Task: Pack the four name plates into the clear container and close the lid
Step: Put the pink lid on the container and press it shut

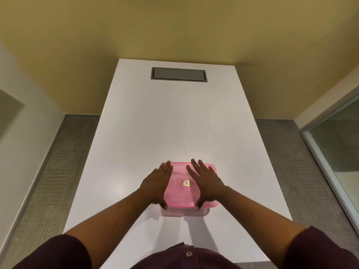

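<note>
A clear container (pixel 186 212) stands on the white table (pixel 165 123) near its front edge, with a translucent pink lid (pixel 181 195) on top of it. A small gold sticker (pixel 186 183) sits in the lid's middle. My left hand (pixel 157 185) lies flat along the lid's left side, fingers spread, thumb over the front left corner. My right hand (pixel 206 183) lies flat on the lid's right half, thumb hooked over the front edge. The name plates are not visible; the lid and hands hide the inside.
A grey cable hatch (pixel 178 74) is set into the table's far end. Grey carpet (pixel 58 171) lies on both sides of the table, a yellow wall stands behind it, and a glass panel (pixel 338 148) is at the right.
</note>
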`<move>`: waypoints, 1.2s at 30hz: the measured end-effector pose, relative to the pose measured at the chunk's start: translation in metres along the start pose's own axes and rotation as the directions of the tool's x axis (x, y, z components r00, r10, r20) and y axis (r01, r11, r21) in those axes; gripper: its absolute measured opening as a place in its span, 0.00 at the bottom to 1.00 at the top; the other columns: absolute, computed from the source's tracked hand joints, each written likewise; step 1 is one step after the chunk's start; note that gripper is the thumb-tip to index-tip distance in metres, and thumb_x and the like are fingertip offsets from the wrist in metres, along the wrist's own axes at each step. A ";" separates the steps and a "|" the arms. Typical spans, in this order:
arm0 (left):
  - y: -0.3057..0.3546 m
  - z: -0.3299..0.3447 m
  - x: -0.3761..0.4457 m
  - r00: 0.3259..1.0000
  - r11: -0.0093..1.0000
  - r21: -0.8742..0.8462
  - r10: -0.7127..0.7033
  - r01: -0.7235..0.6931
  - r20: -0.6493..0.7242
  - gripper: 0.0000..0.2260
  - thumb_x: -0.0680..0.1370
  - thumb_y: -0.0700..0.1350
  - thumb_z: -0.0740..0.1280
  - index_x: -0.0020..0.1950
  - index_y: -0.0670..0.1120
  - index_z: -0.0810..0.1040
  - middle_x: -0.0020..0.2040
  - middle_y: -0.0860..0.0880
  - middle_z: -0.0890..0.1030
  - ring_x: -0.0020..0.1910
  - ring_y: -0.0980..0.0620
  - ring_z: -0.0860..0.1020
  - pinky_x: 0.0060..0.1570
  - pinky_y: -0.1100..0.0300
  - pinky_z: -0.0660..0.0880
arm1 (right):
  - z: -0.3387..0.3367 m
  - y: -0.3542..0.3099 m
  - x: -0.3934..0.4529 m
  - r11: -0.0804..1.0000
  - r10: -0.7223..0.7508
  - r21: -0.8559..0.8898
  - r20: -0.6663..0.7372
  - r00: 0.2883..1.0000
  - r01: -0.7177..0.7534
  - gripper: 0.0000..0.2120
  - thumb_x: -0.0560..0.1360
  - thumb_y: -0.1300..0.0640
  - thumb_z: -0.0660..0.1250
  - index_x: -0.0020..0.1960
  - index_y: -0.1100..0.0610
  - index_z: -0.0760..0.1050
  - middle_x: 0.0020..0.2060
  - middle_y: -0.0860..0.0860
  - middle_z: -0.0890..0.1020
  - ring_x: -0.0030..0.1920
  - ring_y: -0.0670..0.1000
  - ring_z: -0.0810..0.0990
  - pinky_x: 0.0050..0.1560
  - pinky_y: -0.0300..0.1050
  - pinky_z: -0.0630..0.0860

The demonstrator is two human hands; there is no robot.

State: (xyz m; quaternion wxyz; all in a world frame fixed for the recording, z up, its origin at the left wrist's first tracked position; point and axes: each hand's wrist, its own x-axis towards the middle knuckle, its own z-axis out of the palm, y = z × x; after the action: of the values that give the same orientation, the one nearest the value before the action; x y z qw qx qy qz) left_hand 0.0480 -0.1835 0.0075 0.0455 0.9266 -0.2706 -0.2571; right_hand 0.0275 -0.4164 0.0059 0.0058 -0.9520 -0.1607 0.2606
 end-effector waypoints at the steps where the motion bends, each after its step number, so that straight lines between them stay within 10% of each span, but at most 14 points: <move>1: 0.000 0.000 0.003 1.000 1.000 0.013 0.001 -0.001 -0.001 0.69 0.59 0.60 0.82 0.79 0.41 0.35 0.81 0.43 0.36 0.81 0.45 0.39 0.79 0.50 0.48 | 0.001 0.001 0.001 1.000 -0.004 -0.010 -0.012 1.000 0.004 0.76 0.52 0.32 0.82 0.83 0.53 0.39 0.83 0.57 0.38 0.83 0.62 0.40 0.80 0.68 0.49; 17: -0.019 0.004 0.013 0.992 0.995 0.020 0.094 -0.093 -0.080 0.71 0.54 0.69 0.78 0.80 0.42 0.37 0.81 0.44 0.37 0.81 0.46 0.41 0.80 0.52 0.43 | 0.005 -0.008 0.008 0.995 0.048 -0.088 -0.057 0.997 -0.053 0.76 0.51 0.32 0.83 0.83 0.55 0.42 0.83 0.58 0.41 0.83 0.63 0.43 0.79 0.68 0.44; 27: -0.022 0.009 -0.001 0.986 0.997 -0.044 0.058 -0.065 -0.154 0.68 0.54 0.70 0.77 0.81 0.47 0.45 0.82 0.48 0.41 0.81 0.48 0.43 0.79 0.53 0.40 | 0.011 0.002 -0.013 0.980 0.144 0.155 -0.095 0.985 -0.128 0.73 0.49 0.31 0.82 0.83 0.42 0.45 0.84 0.48 0.39 0.83 0.60 0.38 0.78 0.72 0.50; 32: -0.020 0.031 -0.030 0.961 0.896 -0.430 -0.208 0.112 -0.184 0.65 0.55 0.63 0.81 0.81 0.54 0.45 0.82 0.59 0.46 0.81 0.56 0.49 0.72 0.54 0.66 | 0.032 0.003 -0.034 0.824 0.406 0.461 -0.079 0.910 -0.328 0.79 0.46 0.29 0.82 0.83 0.45 0.39 0.82 0.57 0.36 0.82 0.64 0.39 0.79 0.66 0.55; 36: -0.013 0.046 -0.040 0.942 0.670 -0.716 -0.331 0.195 -0.053 0.54 0.60 0.56 0.82 0.79 0.53 0.56 0.77 0.55 0.67 0.75 0.48 0.67 0.68 0.52 0.69 | 0.038 0.000 -0.043 0.611 0.469 0.724 -0.004 0.883 -0.321 0.79 0.47 0.37 0.86 0.83 0.55 0.42 0.81 0.58 0.57 0.80 0.59 0.58 0.75 0.58 0.67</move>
State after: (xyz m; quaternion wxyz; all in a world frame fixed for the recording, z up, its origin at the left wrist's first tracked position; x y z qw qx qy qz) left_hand 0.0025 -0.1493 -0.0170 0.3803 0.8875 -0.0105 -0.2599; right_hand -0.0263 -0.4321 -0.0058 0.3261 -0.9080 0.1673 0.2030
